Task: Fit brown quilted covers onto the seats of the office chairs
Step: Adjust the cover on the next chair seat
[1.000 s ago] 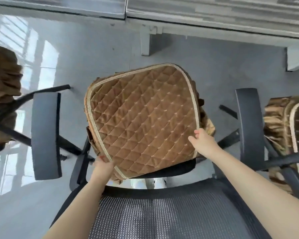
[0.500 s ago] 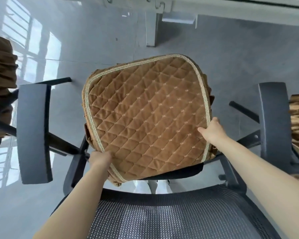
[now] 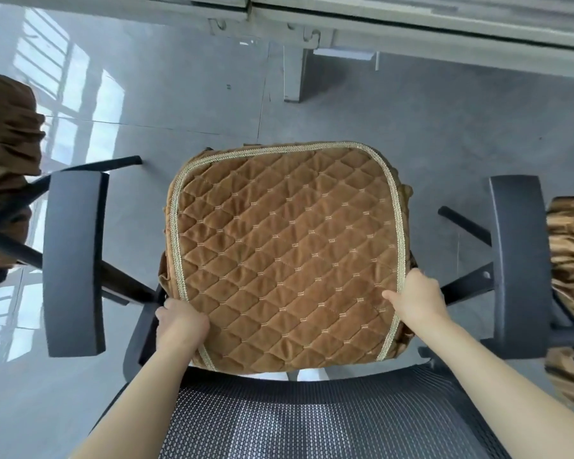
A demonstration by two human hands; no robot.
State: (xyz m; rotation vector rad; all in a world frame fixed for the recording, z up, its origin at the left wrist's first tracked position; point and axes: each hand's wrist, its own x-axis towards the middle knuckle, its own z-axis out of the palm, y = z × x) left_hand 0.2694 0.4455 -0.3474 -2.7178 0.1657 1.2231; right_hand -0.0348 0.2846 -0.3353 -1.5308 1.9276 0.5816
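Observation:
A brown quilted cover (image 3: 285, 253) with a pale braided border lies square over the seat of the black office chair, between its two armrests. My left hand (image 3: 179, 323) grips the cover's near left corner, fingers curled over the edge. At the near right edge, my right hand (image 3: 415, 299) holds the border with its fingers wrapped round the side. The chair's mesh backrest (image 3: 312, 422) fills the bottom of the view, and I reach over it with both arms. The seat itself is hidden under the cover.
Black armrests stand left (image 3: 75, 260) and right (image 3: 517, 263) of the seat. Another chair with a brown cover (image 3: 4, 180) is at the far left, and one more (image 3: 570, 260) at the right edge. Grey desk legs (image 3: 294, 74) stand beyond on the glossy floor.
The cover has turned from a tilted position to lie square on the seat and now hides the black seat edge. Both hands moved with it to the near corners.

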